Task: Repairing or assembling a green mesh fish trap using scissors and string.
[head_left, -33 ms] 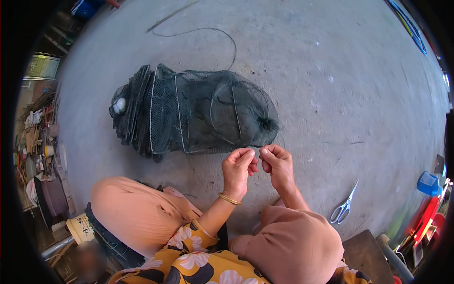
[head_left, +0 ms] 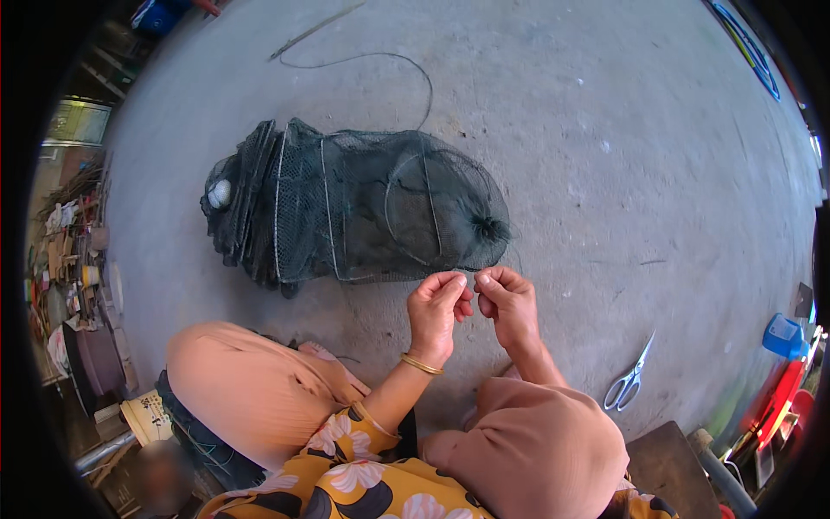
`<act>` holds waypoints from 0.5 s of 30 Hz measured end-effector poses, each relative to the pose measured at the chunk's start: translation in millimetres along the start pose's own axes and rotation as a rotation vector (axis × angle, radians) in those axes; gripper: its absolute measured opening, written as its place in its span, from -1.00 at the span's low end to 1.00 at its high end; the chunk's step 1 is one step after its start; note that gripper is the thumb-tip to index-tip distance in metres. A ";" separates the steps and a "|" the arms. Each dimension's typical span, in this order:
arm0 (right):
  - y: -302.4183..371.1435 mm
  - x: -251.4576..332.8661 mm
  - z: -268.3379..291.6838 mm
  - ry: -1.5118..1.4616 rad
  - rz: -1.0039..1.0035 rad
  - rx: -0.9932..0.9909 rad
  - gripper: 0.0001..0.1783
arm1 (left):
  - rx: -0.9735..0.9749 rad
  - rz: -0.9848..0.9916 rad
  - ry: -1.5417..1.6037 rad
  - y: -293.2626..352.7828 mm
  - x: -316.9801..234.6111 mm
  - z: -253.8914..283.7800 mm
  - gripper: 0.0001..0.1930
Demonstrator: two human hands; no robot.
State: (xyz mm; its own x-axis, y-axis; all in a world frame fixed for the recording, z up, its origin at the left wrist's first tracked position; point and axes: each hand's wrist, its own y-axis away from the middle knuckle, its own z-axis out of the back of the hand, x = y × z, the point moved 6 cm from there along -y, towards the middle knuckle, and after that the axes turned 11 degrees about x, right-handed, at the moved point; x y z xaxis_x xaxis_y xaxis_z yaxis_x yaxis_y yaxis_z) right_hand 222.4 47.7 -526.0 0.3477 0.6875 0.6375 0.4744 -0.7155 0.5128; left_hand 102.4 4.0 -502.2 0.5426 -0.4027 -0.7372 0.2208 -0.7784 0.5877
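Observation:
A dark green mesh fish trap (head_left: 363,208) with thin hoops lies on its side on the concrete floor. Its left part is bunched in folds, and a white ball-like float (head_left: 220,193) shows there. The right end is gathered into a knot. Just in front of that end my left hand (head_left: 435,307), with a gold bangle on the wrist, pinches thumb and forefinger together. My right hand (head_left: 508,303) pinches close beside it, fingertips nearly meeting. What either pinch holds is too small to make out. Open-bladed scissors (head_left: 631,376) lie right of my knee.
A cord (head_left: 372,56) runs from the trap toward the far floor. At the left edge stand a cream bucket (head_left: 147,417) and piled odds and ends. A blue jug (head_left: 784,336) and red items (head_left: 782,394) are at the right. A dark board (head_left: 670,467) lies near my right side.

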 end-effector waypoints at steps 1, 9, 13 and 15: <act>2.8 -0.1 -1.0 -0.043 0.005 -0.004 -0.90 | 0.001 -0.005 -0.001 -0.3 0.2 -1.6 -0.89; 0.4 -6.9 -1.8 -0.235 0.087 -0.024 -0.92 | 0.013 -0.025 0.046 -1.3 3.8 -10.4 -0.93; -6.4 1.4 -6.4 -0.067 0.127 -0.007 -0.94 | -0.014 -0.111 -0.088 -8.8 -7.8 -5.2 -0.96; -14.3 3.7 -11.7 0.053 0.154 0.009 -0.94 | -0.011 -0.404 -0.557 -14.2 -29.6 -1.0 -0.99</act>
State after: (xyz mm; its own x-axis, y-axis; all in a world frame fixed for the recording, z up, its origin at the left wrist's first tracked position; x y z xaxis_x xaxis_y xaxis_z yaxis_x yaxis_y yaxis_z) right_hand 207.5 59.0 -524.2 0.3735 0.5622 0.7378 0.4262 -0.8105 0.4019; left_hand 84.1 27.4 -488.4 -0.0812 -0.2718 -0.9589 0.3278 -0.9159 0.2318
